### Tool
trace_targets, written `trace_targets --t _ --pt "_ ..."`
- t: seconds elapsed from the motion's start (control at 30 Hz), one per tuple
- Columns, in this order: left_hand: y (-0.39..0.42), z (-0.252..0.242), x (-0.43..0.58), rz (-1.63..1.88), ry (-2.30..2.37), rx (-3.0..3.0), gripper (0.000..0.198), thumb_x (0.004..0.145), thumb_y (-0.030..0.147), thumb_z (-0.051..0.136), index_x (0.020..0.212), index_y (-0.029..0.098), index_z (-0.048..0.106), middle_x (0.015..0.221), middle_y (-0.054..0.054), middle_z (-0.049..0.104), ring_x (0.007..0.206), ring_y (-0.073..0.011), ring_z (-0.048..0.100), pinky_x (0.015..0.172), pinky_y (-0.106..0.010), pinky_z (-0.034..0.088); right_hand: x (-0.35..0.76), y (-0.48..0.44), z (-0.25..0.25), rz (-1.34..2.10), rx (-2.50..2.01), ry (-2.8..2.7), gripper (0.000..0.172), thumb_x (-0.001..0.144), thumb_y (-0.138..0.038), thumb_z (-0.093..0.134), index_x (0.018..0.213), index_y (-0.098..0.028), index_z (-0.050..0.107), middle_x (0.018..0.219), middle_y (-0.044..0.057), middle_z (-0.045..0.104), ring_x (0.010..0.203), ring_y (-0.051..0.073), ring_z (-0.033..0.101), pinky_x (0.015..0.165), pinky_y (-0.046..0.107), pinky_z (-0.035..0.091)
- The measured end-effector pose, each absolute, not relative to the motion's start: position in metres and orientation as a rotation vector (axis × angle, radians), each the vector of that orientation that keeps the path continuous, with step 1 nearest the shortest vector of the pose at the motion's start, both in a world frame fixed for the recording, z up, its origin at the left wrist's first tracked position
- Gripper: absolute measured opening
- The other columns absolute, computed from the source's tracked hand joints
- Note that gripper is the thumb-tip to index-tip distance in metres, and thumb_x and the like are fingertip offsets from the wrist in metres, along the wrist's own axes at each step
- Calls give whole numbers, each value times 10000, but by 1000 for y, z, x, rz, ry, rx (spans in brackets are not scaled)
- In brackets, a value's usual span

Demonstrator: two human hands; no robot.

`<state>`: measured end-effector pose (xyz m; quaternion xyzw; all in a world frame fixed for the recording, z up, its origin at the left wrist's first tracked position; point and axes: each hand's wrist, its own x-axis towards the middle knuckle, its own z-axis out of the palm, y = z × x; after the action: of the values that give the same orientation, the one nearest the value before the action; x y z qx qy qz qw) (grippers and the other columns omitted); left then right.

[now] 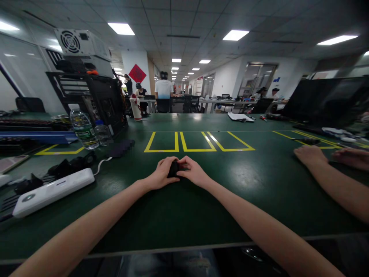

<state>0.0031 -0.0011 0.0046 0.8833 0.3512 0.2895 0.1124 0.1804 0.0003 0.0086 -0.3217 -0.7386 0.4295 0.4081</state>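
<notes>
Both my hands meet at the middle of the green table [184, 207]. My left hand [162, 173] curls closed round a small black object [173, 168]. My right hand [192, 172] pinches the same object from the other side. What the object is I cannot make out; my fingers hide most of it. Yellow taped rectangles [198, 142] lie just beyond my hands.
A white power strip [52, 191] and black cables lie at left, with two water bottles [84, 129] and an open computer case [95, 96] behind. Another person's forearms [331, 173] rest on the table at right. Monitors [325, 98] stand far right. People work in the background.
</notes>
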Motion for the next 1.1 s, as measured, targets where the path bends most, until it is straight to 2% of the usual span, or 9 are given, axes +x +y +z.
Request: trace_targets --t 0.1,0.17,0.33,0.5,0.6,0.97,1.1 --pt "-7 2 2 882 1060 2662 651 695 283 599 1220 231 219 1195 -71 391 1141 -231 348 996 -446 183 179 -5 7 1091 -799 -1870 300 617 -194 638 873 -189 481 911 7 536 901 159 544 821 354 434" --pt "-8 1 2 892 1077 2677 631 709 281 583 1221 232 217 1197 -72 395 1139 -228 353 988 -442 193 179 -6 6 1117 -804 -1860 306 616 -225 643 869 -189 476 897 3 534 879 155 547 805 346 440" --pt "-9 3 -1 848 1078 2702 607 724 302 568 1217 219 223 1193 -82 395 1138 -222 353 981 -428 211 175 -4 7 1177 -798 -1769 196 701 -301 564 828 -169 493 831 -1 542 826 136 554 800 326 436" --pt "-9 4 -2 848 1065 2683 587 730 313 561 1207 226 230 1196 -84 392 1141 -237 350 967 -440 224 174 3 3 1273 -862 -1695 289 674 -284 600 914 -180 476 927 18 537 863 141 549 805 333 435" --pt "-8 3 -1 871 1060 2670 583 725 310 567 1201 232 238 1190 -79 397 1129 -242 362 967 -446 216 175 5 2 1289 -860 -1739 272 691 -289 583 919 -177 486 945 25 539 889 146 542 814 335 433" --pt "-7 1 -1 901 1064 2669 568 721 331 570 1183 221 260 1152 -78 417 1104 -239 379 948 -427 236 178 3 5 1163 -773 -1895 280 665 -249 614 893 -188 462 875 -2 525 841 131 542 798 313 428" --pt "-6 0 -1 897 1077 2670 579 715 327 578 1185 220 257 1153 -78 413 1103 -236 380 952 -426 231 180 2 9 1101 -783 -1958 257 687 -276 594 896 -187 473 898 2 529 896 138 520 839 318 392"
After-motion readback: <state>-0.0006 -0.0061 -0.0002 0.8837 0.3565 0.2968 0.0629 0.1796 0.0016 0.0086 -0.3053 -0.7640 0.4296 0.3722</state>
